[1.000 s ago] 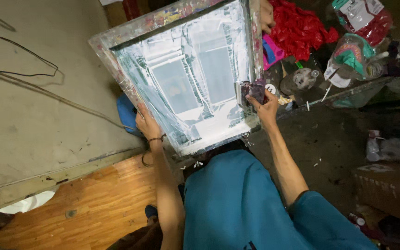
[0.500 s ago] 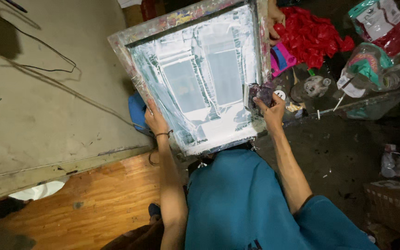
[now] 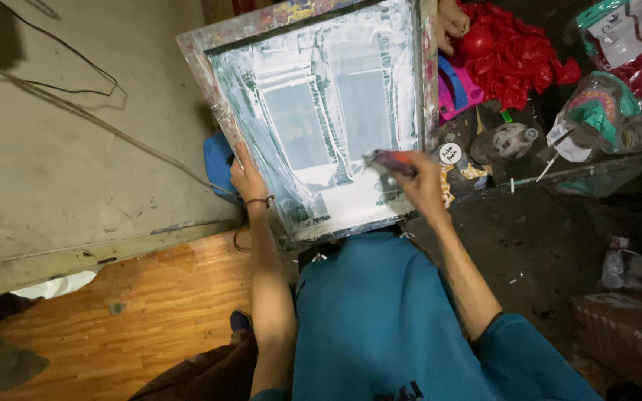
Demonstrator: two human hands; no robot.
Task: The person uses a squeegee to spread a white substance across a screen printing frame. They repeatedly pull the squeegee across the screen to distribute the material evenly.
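Screen-printing frame (image 3: 313,119): rectangular, wide border smeared with many colours of dried ink, mesh coated in streaky white with two paler upright rectangular panels side by side. Held tilted above the lap, near edge low, far edge raised; left hand (image 3: 245,177) grips its left border near the lower corner.

Small tool (image 3: 389,160): short, purplish with an orange end, possibly a scraper or marker; pinched in the right hand (image 3: 423,187), its tip on the mesh by the lower right corner.
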